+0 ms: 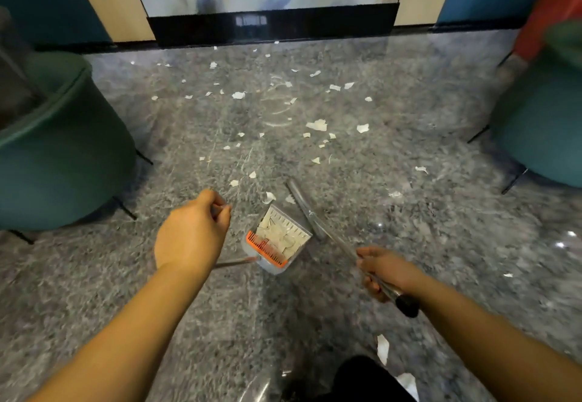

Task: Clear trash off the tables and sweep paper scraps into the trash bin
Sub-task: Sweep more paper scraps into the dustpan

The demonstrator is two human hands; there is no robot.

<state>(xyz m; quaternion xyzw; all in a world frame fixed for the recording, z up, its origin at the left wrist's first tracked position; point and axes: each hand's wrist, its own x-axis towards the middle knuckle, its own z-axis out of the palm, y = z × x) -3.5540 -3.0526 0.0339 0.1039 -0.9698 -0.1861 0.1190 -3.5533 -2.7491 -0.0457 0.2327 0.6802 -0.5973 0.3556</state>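
On marbled grey floor, torn white paper scraps (316, 125), clear boxy dustpan (277, 238)

We cannot resolve the blurred red shape (548, 8) above the right chair (541, 124); the frame edge crops both.
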